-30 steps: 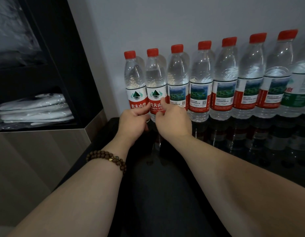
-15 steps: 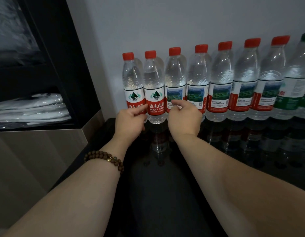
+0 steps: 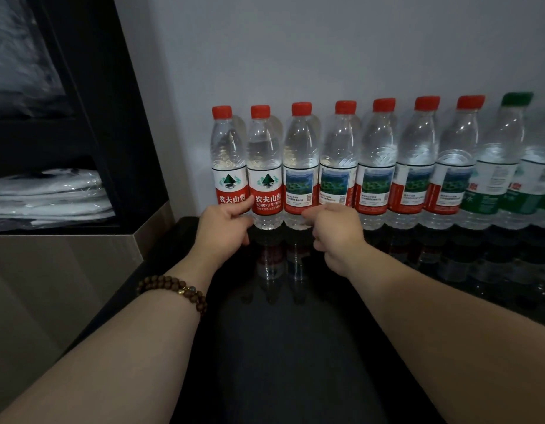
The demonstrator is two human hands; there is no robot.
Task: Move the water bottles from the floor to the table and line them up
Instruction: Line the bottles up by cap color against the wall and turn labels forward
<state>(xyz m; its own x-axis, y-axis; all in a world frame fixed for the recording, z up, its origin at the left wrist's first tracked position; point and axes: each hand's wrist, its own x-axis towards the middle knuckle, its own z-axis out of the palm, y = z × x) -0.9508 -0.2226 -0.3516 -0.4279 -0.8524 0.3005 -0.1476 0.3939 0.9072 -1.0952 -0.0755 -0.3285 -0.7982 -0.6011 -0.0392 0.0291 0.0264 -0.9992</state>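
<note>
Several clear water bottles with red caps stand upright in a tight row against the wall on a glossy black table (image 3: pixel 295 356). My left hand (image 3: pixel 225 231) is curled in front of the base of the leftmost bottle (image 3: pixel 228 154), its thumb lying on the red labels where that bottle meets the second bottle (image 3: pixel 265 166). My right hand (image 3: pixel 335 234) is curled low in front of the fourth bottle (image 3: pixel 338 160), fingertips touching the label edge of the third bottle (image 3: pixel 300 160). Neither hand wraps around a bottle. Green-labelled bottles (image 3: pixel 500 166) continue the row at the right.
A black shelf unit at the left holds folded white packets in plastic (image 3: pixel 47 197), above a wood-grain cabinet face (image 3: pixel 60 276) that meets the table's left end. A bead bracelet (image 3: pixel 173 290) is on my left wrist. The grey wall is directly behind the bottles.
My right hand has shifted right from the second bottle to the third and fourth. My left hand has stayed at the leftmost bottle. The view has dropped slightly.
</note>
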